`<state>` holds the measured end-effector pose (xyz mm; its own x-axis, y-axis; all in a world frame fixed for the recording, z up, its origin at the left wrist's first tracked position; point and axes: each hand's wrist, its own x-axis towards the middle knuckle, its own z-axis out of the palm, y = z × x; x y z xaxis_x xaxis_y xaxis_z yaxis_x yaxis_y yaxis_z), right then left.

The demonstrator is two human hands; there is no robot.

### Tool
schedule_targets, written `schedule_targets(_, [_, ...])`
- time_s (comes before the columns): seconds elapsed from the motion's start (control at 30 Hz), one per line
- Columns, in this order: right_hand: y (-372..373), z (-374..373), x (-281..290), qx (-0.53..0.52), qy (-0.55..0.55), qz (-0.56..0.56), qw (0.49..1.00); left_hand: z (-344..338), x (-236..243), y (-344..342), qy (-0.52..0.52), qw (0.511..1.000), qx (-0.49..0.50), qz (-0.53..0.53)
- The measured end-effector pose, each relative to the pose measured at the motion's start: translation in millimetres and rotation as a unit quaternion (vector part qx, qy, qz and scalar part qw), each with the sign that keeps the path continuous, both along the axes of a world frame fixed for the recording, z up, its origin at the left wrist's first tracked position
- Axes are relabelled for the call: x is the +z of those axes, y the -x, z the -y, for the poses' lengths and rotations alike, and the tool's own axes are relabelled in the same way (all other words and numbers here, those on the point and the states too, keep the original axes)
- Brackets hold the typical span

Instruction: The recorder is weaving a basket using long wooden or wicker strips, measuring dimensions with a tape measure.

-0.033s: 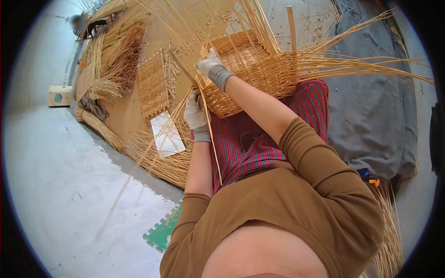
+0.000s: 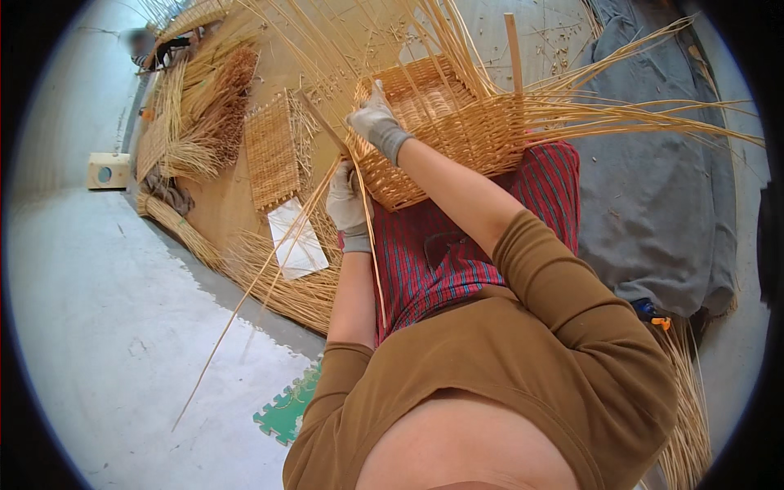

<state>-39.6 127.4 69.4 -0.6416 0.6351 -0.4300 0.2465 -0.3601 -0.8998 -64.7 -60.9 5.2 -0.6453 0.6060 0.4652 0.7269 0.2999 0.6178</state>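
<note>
A rectangular woven wicker basket [image 2: 441,167] rests tilted on my lap, its open side facing away from me. Long unwoven strands [image 2: 612,117] stick out from its right end and far side. My right hand [image 2: 376,117], in a pale glove with a grey cuff, is closed on the basket's left end wall, thumb up at the rim. Just below, my gloved left hand [image 2: 348,202] is closed around wicker strands [image 2: 317,200] at the left corner; its fingertips are partly hidden. One long strand trails from there to the lower left. A flat wooden stake [image 2: 322,122] slants up beside both hands.
Left of my lap lie a woven panel [image 2: 272,151], a white sheet [image 2: 298,239] and bundled strands [image 2: 278,286]. Farther off are reddish-brown bundles [image 2: 224,102] and another person [image 2: 159,51]. Grey cloth [image 2: 653,188] spreads at right. A green foam mat [image 2: 286,408] lies lower left.
The long strand trailing to the lower left was smeared by motion and now shows sharply. Both hands keep nearly the same place on the basket.
</note>
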Motion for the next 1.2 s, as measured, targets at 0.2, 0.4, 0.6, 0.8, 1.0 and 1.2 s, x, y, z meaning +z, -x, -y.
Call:
schedule_targets(0.2, [1,-5,-14,0.095,-0.187,0.022,0.977,3,-6,4,0.010,0.999,-0.018,0.027])
schedule_targets(0.4, [12,17,-27,-0.055,-0.262,0.087,0.960,2,-7,12,0.003,0.999,-0.029,-0.032])
schedule_targets(0.6, [0,26,-15,-0.083,-0.106,-0.200,0.971,4,-3,12,0.021,0.995,-0.044,-0.093])
schedule_targets(0.8, [-6,32,1,-0.113,-0.195,-0.271,0.936,9,-13,21,0.045,0.997,-0.045,-0.045])
schedule_targets(1.0, [-40,48,18,-0.212,-0.251,-0.390,0.860,12,-25,39,0.072,0.992,-0.068,0.082])
schedule_targets(1.2, [-102,28,-23,-0.048,-0.023,-0.364,0.930,6,4,11,0.000,0.996,-0.049,0.081])
